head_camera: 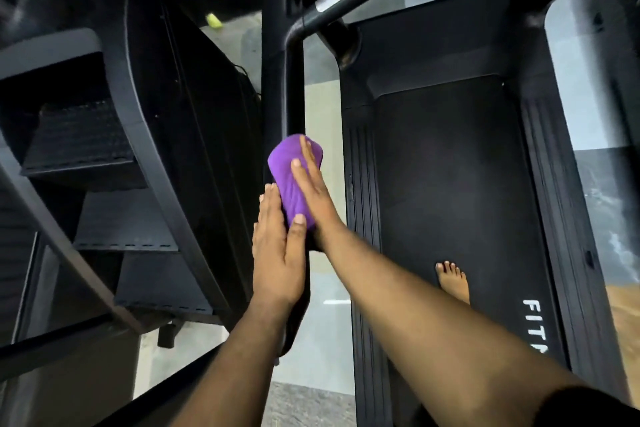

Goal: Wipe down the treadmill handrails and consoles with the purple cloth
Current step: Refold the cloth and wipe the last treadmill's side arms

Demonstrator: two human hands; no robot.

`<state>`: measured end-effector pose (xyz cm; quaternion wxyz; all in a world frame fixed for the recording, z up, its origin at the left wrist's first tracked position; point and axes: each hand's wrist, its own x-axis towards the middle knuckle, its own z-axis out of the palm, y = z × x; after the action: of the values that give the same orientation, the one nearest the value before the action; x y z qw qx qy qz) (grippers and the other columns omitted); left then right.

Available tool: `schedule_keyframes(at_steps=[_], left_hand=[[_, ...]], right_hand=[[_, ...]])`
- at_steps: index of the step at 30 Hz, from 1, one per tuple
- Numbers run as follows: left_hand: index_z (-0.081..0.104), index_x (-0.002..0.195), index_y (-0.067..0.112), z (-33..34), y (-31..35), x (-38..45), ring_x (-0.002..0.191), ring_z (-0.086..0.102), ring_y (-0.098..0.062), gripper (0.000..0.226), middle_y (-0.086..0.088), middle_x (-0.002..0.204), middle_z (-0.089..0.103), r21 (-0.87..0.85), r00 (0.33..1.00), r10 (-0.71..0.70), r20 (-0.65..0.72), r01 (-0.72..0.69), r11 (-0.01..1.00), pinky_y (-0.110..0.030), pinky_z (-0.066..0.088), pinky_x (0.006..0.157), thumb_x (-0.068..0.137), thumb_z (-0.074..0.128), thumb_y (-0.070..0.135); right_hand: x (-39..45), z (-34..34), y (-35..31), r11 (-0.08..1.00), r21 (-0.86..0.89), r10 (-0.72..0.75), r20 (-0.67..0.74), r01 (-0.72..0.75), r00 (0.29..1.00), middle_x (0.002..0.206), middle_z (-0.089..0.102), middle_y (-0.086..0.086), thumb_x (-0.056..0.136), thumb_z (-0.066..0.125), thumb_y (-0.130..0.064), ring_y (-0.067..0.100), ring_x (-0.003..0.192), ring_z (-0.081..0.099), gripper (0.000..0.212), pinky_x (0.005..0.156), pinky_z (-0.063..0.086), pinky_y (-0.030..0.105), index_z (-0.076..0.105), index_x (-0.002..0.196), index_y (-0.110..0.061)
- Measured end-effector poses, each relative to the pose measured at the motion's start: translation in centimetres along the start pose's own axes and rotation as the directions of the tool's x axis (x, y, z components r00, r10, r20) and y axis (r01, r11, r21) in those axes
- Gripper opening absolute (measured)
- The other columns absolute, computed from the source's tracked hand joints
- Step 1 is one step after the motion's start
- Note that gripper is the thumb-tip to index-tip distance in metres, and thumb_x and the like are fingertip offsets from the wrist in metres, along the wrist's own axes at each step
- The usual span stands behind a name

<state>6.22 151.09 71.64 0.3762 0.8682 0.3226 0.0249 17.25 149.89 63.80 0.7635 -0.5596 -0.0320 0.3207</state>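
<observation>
The purple cloth (294,180) looks soft and wrinkly. The black handrail (295,80) is smooth and a bit shiny. The treadmill belt (450,184) looks dull and rubbery

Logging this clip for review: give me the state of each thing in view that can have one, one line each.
purple cloth: wrapped over the handrail, pressed between both hands.
handrail: black, partly covered by the cloth.
left hand: fingers straight, flat against the cloth and rail.
right hand: fingers straight, pressing on top of the cloth.
treadmill belt: looks still, a bare foot standing on it.
</observation>
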Motion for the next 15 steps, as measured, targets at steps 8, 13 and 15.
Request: schedule_keyframes(at_steps=[8, 13, 15], left_hand=[[0.012, 0.163, 0.034, 0.3, 0.9, 2.8, 0.154, -0.003, 0.008, 0.074, 0.026, 0.166, 0.002, 0.147, 1.000, -0.004, -0.018, 0.007, 0.989, -0.047, 0.005, 0.130, 0.097, 0.019, 0.068], [0.011, 0.165, 0.029, 0.4, 2.2, 5.7, 0.155, -0.005, 0.006, 0.076, 0.022, 0.168, 0.003, 0.187, 1.000, 0.015, -0.013, -0.012, 0.982, -0.048, 0.003, 0.130, 0.099, 0.018, 0.066], [0.011, 0.165, 0.029, 0.5, 2.8, 7.1, 0.155, -0.005, 0.004, 0.077, 0.018, 0.171, 0.004, 0.185, 1.000, 0.003, -0.012, -0.001, 0.983, -0.048, 0.002, 0.130, 0.098, 0.018, 0.066]], right_hand=[[-7.9, -0.8, 5.6, 0.971, 0.178, 0.150, 0.052, -0.157, 0.987, 0.164, 0.036, -0.008, 0.090, 0.060, -0.069, 0.013, 0.150, 0.034, 0.063, 0.126, 0.024, 0.050, 0.044, 0.148, -0.050], [4.8, -0.6, -1.2, 0.997, -0.052, 0.059, -0.087, -0.064, 0.994, 0.166, 0.031, -0.002, 0.095, 0.047, -0.067, 0.017, 0.153, 0.029, 0.075, 0.128, 0.019, 0.043, 0.035, 0.157, -0.027], [6.0, -0.4, -1.2, 0.998, -0.032, 0.047, -0.055, -0.049, 0.997, 0.165, 0.032, -0.009, 0.091, 0.046, -0.077, 0.012, 0.153, 0.027, 0.079, 0.127, 0.020, 0.047, 0.033, 0.157, -0.036]])
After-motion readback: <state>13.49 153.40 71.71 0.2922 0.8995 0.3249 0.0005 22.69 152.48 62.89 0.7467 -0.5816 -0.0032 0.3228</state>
